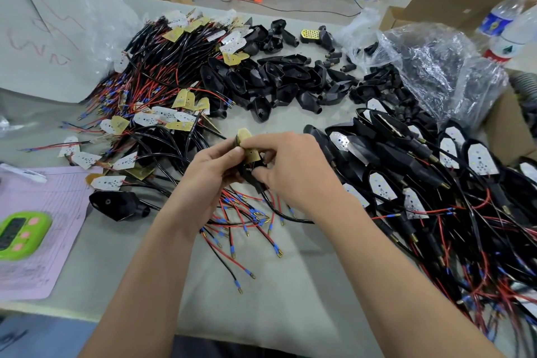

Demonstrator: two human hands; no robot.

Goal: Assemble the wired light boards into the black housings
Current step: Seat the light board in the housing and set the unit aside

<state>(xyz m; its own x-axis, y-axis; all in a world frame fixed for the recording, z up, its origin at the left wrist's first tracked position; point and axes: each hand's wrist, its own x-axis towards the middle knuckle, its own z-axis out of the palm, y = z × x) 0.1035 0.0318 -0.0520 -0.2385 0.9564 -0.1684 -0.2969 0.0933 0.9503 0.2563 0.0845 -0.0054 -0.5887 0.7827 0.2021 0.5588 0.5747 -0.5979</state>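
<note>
Your hands meet over the middle of the surface (290, 285). Your left hand (212, 168) is curled round a black housing (247, 174), and your right hand (293, 168) pinches a light board (252, 154) against it, forefinger across the board's tan back. Whether the board is seated in the shell I cannot tell; fingers cover the join.

Expect both parts to be very light. The board looks thin and stiff, so it would probably snap or lift a solder joint if bent: hold it by the edges and press flat, near the rim. The housing looks like smooth, hard plastic and may slip, so cradle its body. The lead (273, 208) hanging below your right hand is limp and will likely tug and snag on its neighbours; pull gently by the sheath, not by the soldered end.

To your left lies the heap of loose wired boards (162, 119), ahead the pile of empty housings (279, 78), and to your right the assembled units (406, 171). 1 housing (116, 205) lies alone beside a pink sheet (37, 206) carrying a green timer (20, 231).
</note>
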